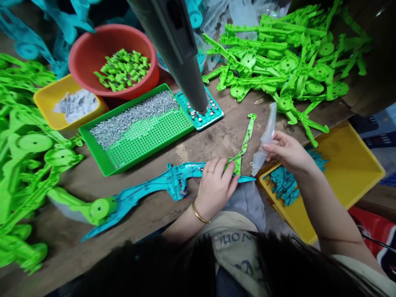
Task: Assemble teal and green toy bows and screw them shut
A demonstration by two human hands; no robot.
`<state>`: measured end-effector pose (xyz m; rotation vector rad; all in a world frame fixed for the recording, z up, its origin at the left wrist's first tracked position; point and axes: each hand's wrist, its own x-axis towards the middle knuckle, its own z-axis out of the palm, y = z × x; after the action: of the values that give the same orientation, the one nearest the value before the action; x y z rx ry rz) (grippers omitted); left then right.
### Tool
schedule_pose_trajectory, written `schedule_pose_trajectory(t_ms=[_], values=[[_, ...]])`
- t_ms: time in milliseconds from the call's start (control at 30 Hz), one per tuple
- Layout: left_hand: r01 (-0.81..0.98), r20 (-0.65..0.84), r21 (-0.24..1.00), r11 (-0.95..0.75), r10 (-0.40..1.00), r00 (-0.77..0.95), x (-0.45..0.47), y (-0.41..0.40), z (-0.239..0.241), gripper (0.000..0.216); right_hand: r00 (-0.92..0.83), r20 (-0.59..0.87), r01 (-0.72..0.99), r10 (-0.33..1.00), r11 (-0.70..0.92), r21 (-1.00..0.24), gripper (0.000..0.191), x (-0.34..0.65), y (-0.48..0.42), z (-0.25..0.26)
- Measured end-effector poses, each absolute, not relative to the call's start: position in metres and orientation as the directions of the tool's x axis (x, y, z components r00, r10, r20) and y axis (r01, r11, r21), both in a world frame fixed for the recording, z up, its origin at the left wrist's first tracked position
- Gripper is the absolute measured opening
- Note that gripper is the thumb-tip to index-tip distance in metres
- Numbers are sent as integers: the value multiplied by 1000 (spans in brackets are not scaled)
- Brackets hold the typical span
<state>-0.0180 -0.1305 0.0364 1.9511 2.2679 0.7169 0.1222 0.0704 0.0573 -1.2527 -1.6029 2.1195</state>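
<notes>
My left hand (216, 181) lies curled over the right end of a long blue plastic shell (139, 190), holding it on the table. Thin wires run along the shell. Under and beside those fingers, a narrow bright green plastic piece (247, 136) with a hooked tip points away from me, a dark wire along it. My right hand (283, 150) pinches a translucent whitish plastic piece (267, 132) between thumb and fingers, raised just right of the green piece. At the shell's left end sits a green part with a round hub (102, 209).
A green basket (148, 142) of small metal screws and a blue tray (201, 121) of round metal bits stand beyond the shell. A dark post (179, 53) hangs above. Green parts (287, 62) are heaped behind; a yellow bin (349, 165) with blue pieces is at right.
</notes>
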Motion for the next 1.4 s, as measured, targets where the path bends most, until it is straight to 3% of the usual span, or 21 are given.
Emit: schedule_pose_trajectory(t_ms=[167,333,600,733,933,1067,1200,1400], values=[[925,259,365,101,944,-205,-16,-127,34,51,-549,-608,302,574,-542,-784,49,111,52,41],[922,261,374,96,943,-204,-15,-130,27,70,-522,-614,311,592,-538,-784,54,105,46,36],[906,291,419,68,935,-205,-16,-130,18,71,-491,-608,407,625,-452,-794,59,101,45,33],[903,295,423,79,930,-220,-15,-130,18,74,-501,-604,516,620,-346,-783,58,100,48,35],[938,211,344,53,969,-132,-17,-131,26,54,-545,-567,720,617,-2,-694,46,103,57,42],[949,193,309,55,974,-119,-18,-132,28,50,-594,-448,731,668,216,-647,40,96,75,44],[955,242,294,43,963,-118,-18,-132,26,50,-547,-223,645,807,236,-727,32,75,104,39],[961,267,276,28,958,-105,-20,-132,23,48,-562,-252,660,787,244,-710,21,53,127,25]])
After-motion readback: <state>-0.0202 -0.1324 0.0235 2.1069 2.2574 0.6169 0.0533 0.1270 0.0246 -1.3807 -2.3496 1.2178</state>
